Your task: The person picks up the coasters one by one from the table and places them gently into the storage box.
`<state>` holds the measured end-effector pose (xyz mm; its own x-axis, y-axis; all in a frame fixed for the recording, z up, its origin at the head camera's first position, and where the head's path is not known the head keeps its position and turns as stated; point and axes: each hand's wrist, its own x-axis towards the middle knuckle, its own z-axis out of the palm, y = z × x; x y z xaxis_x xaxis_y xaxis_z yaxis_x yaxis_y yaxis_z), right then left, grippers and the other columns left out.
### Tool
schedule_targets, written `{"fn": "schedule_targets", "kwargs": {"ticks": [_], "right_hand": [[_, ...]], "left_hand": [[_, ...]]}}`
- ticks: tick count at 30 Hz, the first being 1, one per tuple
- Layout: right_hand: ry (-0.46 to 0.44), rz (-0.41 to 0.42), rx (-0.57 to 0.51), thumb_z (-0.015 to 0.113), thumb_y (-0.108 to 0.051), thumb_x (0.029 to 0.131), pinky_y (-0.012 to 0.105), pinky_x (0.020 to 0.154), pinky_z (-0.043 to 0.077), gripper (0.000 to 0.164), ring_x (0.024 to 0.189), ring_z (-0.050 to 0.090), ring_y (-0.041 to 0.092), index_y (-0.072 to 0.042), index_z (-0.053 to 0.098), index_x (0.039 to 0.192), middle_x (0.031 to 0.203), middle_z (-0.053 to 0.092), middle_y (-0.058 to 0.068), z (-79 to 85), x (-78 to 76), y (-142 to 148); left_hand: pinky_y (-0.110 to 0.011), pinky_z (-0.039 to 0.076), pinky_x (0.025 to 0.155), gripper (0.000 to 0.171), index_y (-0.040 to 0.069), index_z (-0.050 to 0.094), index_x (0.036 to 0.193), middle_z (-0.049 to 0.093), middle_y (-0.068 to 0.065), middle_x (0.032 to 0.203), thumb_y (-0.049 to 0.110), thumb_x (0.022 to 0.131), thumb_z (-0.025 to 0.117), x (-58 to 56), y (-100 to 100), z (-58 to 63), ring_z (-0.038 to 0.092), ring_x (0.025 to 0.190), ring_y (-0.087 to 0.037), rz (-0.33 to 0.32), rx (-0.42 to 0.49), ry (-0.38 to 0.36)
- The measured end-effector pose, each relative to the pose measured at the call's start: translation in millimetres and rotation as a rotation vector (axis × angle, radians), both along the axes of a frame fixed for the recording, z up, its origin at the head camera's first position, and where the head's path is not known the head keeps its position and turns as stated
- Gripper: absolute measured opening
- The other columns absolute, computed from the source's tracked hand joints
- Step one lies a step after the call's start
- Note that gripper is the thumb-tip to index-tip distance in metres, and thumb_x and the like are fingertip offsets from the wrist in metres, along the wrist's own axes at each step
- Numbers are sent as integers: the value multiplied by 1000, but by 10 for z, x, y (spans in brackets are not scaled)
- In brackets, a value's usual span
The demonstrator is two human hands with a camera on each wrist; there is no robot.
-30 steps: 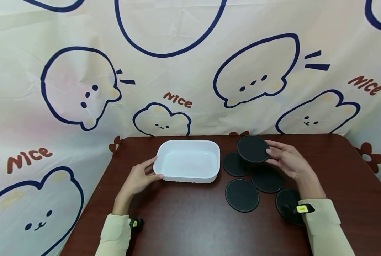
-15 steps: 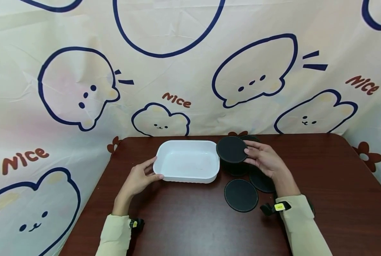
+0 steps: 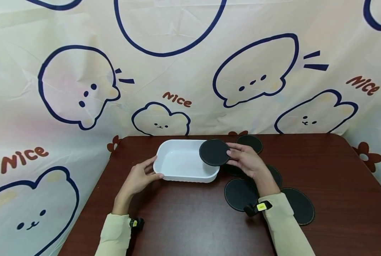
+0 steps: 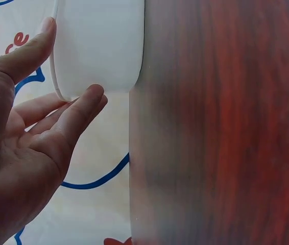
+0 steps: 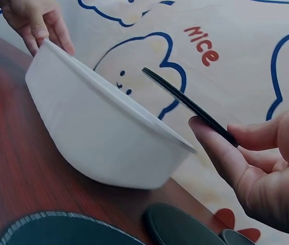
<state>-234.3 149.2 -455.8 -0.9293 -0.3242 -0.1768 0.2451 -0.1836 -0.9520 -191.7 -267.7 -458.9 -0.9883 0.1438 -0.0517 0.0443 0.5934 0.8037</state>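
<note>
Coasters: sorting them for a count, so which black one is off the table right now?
The black coaster pinched by the right hand, raised over the white tray; the others lie flat.

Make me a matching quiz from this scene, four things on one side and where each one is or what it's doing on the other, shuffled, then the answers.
Things:
1. left hand
2. right hand
3. white tray
4. coaster by the backdrop

Places or states:
A. lies flat at the table's far edge
B. pinches a black coaster above the tray's rim
C. touches the tray's left end
D. stands empty on the table

Pairs: 1-C, 2-B, 3-D, 4-A
</note>
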Motion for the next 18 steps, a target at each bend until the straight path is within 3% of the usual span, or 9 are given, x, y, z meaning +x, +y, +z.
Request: {"fn": "schedule_targets", "kwargs": {"ticks": [11, 18], "right_hand": [[-7, 12, -27, 52, -1, 111, 24, 89, 65, 56, 106, 75, 5, 0, 37, 165, 163, 44, 30, 24, 16, -304], [-11, -6, -20, 55, 1, 109, 25, 83, 66, 57, 101, 75, 6, 3, 38, 163, 149, 57, 24, 29, 23, -390]], "left_hand": [[-38, 63, 97, 88, 3, 43, 163, 51, -26, 162, 16, 90, 89, 39, 7, 27, 65, 136, -38, 1, -6, 5], [-40, 63, 97, 88, 3, 43, 164, 51, -27, 161, 17, 90, 89, 19, 10, 21, 64, 137, -39, -7, -12, 12]]}}
